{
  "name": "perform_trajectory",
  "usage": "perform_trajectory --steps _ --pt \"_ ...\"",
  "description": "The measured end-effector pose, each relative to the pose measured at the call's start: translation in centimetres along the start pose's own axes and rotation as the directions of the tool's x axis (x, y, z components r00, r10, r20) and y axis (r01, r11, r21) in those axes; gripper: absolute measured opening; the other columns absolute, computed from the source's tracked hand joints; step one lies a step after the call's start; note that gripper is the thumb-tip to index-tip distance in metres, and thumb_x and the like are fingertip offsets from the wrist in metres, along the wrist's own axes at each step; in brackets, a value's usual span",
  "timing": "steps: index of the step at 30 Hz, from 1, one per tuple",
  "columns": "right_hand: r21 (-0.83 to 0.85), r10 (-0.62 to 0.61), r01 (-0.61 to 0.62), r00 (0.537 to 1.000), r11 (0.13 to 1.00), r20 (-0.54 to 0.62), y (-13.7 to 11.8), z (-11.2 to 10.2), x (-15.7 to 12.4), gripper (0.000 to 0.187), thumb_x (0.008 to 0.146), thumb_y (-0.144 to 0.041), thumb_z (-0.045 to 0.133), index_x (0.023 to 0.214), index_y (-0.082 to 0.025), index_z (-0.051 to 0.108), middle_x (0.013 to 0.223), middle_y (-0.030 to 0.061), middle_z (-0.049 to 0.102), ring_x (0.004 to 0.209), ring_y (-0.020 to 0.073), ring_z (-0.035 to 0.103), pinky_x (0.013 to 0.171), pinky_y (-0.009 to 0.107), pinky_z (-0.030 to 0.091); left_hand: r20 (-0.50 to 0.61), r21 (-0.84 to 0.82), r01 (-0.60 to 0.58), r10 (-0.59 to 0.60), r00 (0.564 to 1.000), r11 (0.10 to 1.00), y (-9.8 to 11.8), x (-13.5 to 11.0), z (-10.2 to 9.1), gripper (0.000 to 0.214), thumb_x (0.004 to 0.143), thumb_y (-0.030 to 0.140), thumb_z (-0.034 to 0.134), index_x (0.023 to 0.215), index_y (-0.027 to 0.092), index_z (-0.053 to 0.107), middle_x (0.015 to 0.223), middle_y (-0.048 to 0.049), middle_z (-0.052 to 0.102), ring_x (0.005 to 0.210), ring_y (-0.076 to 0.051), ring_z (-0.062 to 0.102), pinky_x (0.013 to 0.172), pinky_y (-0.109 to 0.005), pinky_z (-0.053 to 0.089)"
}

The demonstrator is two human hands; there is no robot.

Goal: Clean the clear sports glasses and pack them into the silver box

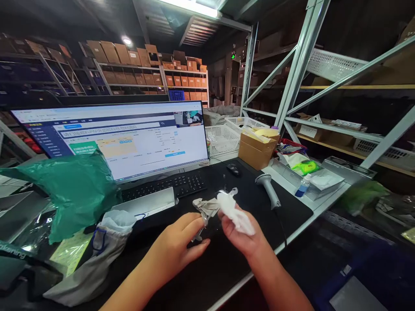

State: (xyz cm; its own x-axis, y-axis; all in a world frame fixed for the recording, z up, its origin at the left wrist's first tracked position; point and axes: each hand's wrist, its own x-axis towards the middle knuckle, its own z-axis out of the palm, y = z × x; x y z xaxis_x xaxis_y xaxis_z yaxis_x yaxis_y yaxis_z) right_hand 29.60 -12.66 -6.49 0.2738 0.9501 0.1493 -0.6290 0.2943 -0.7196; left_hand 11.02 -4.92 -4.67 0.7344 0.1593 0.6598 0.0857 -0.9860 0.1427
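My left hand (pixel 183 242) is closed around a crumpled grey-beige piece of thin material (pixel 206 207), with a shiny clear edge below it; its exact kind I cannot make out. Across from it, my right hand (pixel 241 235) grips a crumpled white tissue-like sheet (pixel 235 211) between thumb and fingers. The two pieces meet or overlap above the dark desk mat (pixel 217 263). Left of my hands lies a grey drawstring pouch (pixel 106 255) with a blue cord and a pale lining at its mouth. An opened pale box (pixel 152 203) sits behind my left hand.
A monitor (pixel 155 142) and keyboard (pixel 191 183) stand behind. At left are a green plastic bag (pixel 81 190) and dark glasses (pixel 32 276). A mouse (pixel 234 169), barcode scanner (pixel 269 190), cardboard box (pixel 257 149) and small bottle (pixel 303 185) are to the right.
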Motion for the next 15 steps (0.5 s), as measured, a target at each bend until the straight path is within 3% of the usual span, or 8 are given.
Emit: perform_trajectory --steps 2,4,7,11,13,15 --pt "0.057 0.069 -0.068 0.997 0.996 -0.024 -0.3 -0.8 -0.2 0.015 0.079 -0.033 0.076 0.080 -0.021 0.066 0.082 0.0005 0.074 0.067 0.0134 0.065 0.059 0.026 0.059 -0.021 -0.017 0.030 -0.030 0.999 0.999 0.0 0.0 0.1 0.021 0.094 0.028 0.059 0.113 0.020 0.058 0.106 -0.0089 0.068 0.093 -0.018 0.069 0.080 -0.024 0.059" --pt "0.129 0.163 -0.153 0.984 0.980 -0.075 -0.1 -1.3 -0.7 0.015 0.073 -0.024 0.079 0.081 -0.020 0.068 0.082 -0.0005 0.074 0.064 0.0114 0.065 0.059 0.023 0.057 -0.057 -0.044 0.089 -0.091 0.994 0.995 0.1 -0.1 0.3 0.021 0.092 0.026 0.062 0.112 0.020 0.059 0.105 -0.0074 0.069 0.093 -0.018 0.069 0.081 -0.025 0.058" --pt "0.162 0.201 -0.170 0.959 0.972 -0.199 0.4 -1.6 -1.3 0.029 0.063 -0.016 0.085 0.088 -0.019 0.070 0.080 -0.0012 0.073 0.063 0.0091 0.064 0.058 0.018 0.053 -0.132 -0.102 0.197 -0.209 0.969 0.975 0.1 -0.1 0.6 0.024 0.089 0.024 0.066 0.112 0.021 0.061 0.107 -0.0063 0.070 0.097 -0.018 0.069 0.086 -0.029 0.058" --pt "-0.029 0.043 -0.053 0.962 0.998 -0.271 -0.3 -2.0 -2.2 0.033 0.060 -0.021 0.089 0.085 -0.020 0.066 0.074 -0.0025 0.070 0.059 0.0112 0.063 0.052 0.020 0.050 -0.247 -0.268 0.364 -0.429 0.869 0.892 -0.8 -0.2 0.5 0.023 0.088 0.028 0.067 0.109 0.023 0.063 0.117 -0.0087 0.068 0.111 -0.022 0.066 0.098 -0.038 0.054" --pt "-0.201 -0.114 0.058 0.954 0.978 -0.279 -1.1 -2.8 -3.1 0.032 0.060 -0.024 0.090 0.080 -0.020 0.065 0.074 -0.0019 0.070 0.061 0.0125 0.064 0.053 0.021 0.051 -0.225 -0.457 0.385 -0.523 0.822 0.802 -1.6 -0.2 -0.2 0.024 0.089 0.037 0.067 0.107 0.022 0.063 0.127 -0.0117 0.065 0.120 -0.025 0.063 0.102 -0.042 0.053" --pt "-0.373 -0.305 0.182 0.902 0.910 -0.304 -2.0 -4.1 -4.4 0.029 0.063 -0.026 0.090 0.079 -0.020 0.066 0.082 0.0016 0.073 0.069 0.0154 0.068 0.060 0.024 0.054 -0.141 -0.678 0.363 -0.598 0.789 0.639 -2.2 0.0 -1.2 0.033 0.088 0.047 0.066 0.106 0.020 0.064 0.137 -0.0147 0.060 0.129 -0.029 0.057 0.106 -0.045 0.050"
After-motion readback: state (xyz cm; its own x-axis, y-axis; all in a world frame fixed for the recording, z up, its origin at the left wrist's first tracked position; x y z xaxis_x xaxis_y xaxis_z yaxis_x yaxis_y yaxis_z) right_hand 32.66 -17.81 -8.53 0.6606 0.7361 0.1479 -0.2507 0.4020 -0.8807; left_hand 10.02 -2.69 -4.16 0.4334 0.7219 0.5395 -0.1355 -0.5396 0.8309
